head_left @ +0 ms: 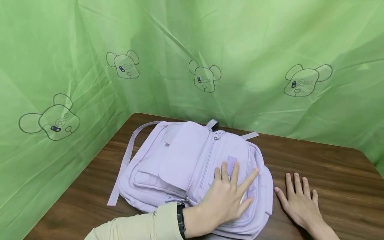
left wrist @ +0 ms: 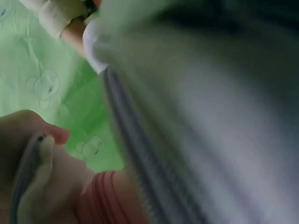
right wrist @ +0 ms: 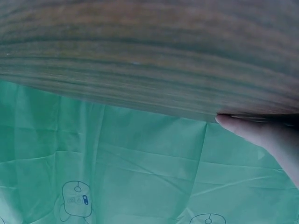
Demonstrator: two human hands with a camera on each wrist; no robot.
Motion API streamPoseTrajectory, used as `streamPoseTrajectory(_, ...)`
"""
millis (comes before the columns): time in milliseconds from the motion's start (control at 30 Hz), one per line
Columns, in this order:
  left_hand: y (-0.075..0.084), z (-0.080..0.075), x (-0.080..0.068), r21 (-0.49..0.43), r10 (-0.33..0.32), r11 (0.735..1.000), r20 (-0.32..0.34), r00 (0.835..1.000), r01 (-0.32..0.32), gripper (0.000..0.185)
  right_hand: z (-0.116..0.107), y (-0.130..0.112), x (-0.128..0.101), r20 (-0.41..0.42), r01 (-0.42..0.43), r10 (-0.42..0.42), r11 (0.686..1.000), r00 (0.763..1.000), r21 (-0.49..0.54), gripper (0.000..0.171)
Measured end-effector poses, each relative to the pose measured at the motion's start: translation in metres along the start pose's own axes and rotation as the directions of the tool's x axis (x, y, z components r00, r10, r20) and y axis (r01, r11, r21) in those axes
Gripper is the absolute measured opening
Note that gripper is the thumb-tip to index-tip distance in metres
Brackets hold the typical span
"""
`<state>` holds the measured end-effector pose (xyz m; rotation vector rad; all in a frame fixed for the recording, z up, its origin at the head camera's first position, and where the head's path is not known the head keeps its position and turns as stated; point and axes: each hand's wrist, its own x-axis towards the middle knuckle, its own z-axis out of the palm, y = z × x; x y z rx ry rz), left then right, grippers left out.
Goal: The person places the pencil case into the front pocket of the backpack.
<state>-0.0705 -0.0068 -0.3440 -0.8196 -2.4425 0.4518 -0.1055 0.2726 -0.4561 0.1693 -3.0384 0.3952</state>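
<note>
A pale lilac backpack [head_left: 186, 150] lies flat on the brown wooden table [head_left: 333, 166], its flap and zipped pockets facing up. My left hand [head_left: 223, 196] rests on the backpack's right part with fingers spread, touching the area by a small purple label [head_left: 231, 165]. To the right of the bag, my right hand [head_left: 301, 203] lies palm down on the table, fingers spread and holding nothing. In the left wrist view, a blurred zipper [left wrist: 135, 135] runs beside large pale fabric. Only part of the right hand [right wrist: 261, 133] shows in the right wrist view, against the table.
Green curtains [head_left: 240, 33] with bear-head outlines surround the table behind and at the left. One strap [head_left: 127, 156] trails off the bag's left side onto the table. A short strap end [head_left: 250, 135] sticks out at the back. The table's rear edge meets the curtain.
</note>
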Motion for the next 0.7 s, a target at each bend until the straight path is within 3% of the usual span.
streamPoseTrajectory(133,0.007,0.007,-0.005,0.038,-0.003,0.999,-0.046,0.999,0.004,0.066,0.004,0.0,-0.003,-0.001,-0.004,0.004,1.0,1.0,0.006,0.074)
streamPoseTrajectory(367,0.01,0.013,-0.009,0.009,-0.025,1.0,-0.065,0.998,0.025,0.06,0.012,-0.001,-0.003,0.037,-0.017,0.016,0.999,0.999,0.032,0.076)
streamPoseTrajectory(467,0.005,0.006,-0.011,-0.126,-0.033,0.992,-0.032,0.999,0.029,0.062,0.014,-0.001,-0.004,0.043,-0.02,0.019,0.999,0.999,0.032,0.076)
streamPoseTrajectory(533,-0.004,-0.001,-0.014,-0.236,-0.036,0.971,0.007,0.999,0.037,0.064,0.014,0.0,-0.005,0.046,-0.022,0.021,0.999,0.999,0.029,0.076)
streamPoseTrajectory(600,-0.019,-0.01,-0.017,-0.335,-0.05,0.94,0.034,0.998,0.059,0.064,0.015,0.0,-0.006,0.05,-0.023,0.021,0.999,0.999,0.028,0.076)
streamPoseTrajectory(700,-0.048,-0.02,-0.024,-0.402,-0.085,0.908,0.09,0.992,0.115,0.064,0.015,-0.001,-0.007,0.045,-0.018,0.017,0.999,0.999,0.027,0.076)
